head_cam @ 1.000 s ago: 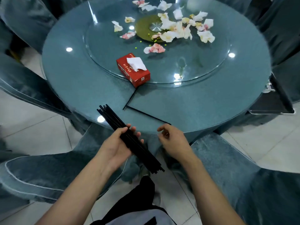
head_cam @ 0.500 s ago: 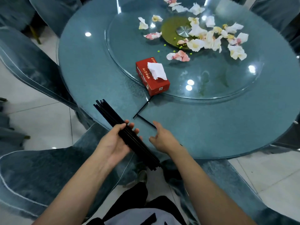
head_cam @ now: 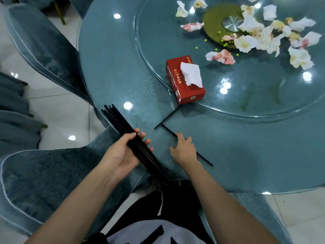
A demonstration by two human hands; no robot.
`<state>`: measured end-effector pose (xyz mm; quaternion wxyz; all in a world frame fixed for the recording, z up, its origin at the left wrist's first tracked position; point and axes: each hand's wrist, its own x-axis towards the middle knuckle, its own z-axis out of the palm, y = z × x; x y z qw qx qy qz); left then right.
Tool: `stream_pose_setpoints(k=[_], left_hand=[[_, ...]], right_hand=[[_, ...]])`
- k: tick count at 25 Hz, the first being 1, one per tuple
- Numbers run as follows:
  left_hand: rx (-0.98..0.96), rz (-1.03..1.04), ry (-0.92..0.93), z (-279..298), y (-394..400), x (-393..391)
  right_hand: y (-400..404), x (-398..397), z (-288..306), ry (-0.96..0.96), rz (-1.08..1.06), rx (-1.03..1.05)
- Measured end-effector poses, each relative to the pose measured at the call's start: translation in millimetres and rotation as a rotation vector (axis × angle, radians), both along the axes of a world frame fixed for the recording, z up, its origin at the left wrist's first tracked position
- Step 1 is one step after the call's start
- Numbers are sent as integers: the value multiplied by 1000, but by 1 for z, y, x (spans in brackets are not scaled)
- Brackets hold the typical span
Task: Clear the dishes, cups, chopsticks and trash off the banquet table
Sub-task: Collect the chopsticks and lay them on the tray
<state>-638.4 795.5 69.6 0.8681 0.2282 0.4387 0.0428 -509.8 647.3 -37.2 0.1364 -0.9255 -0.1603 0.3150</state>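
Observation:
My left hand grips a bundle of several black chopsticks at the near edge of the round glass-topped table. The bundle slants from upper left to lower right. Two loose black chopsticks lie on the table. My right hand rests palm down on the nearer chopstick, with its fingers laid over the stick's middle. The other chopstick runs up toward a red tissue box. Crumpled, stained napkins are scattered across the glass turntable.
Small green food bits lie near the turntable's olive centre disc. Blue covered chairs stand close at the left and lower left, another at the lower right. White tiled floor shows between them.
My right hand moved forward from the table edge onto the nearer loose chopstick. The view shifted right and closer. My left hand kept its hold on the bundle.

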Motion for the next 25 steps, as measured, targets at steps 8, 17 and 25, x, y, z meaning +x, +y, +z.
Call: stream_pose_setpoints(k=[8,17,25], left_hand=[[13,45,30,2,-2,19],[-6,146,78,2,2,14],[12,72,73,0,-5,28]], right_hand=[[19,30,-11,-132,127,32],[59,49,-11,-176,312,-34],[22,53,-13,-241,105,9]])
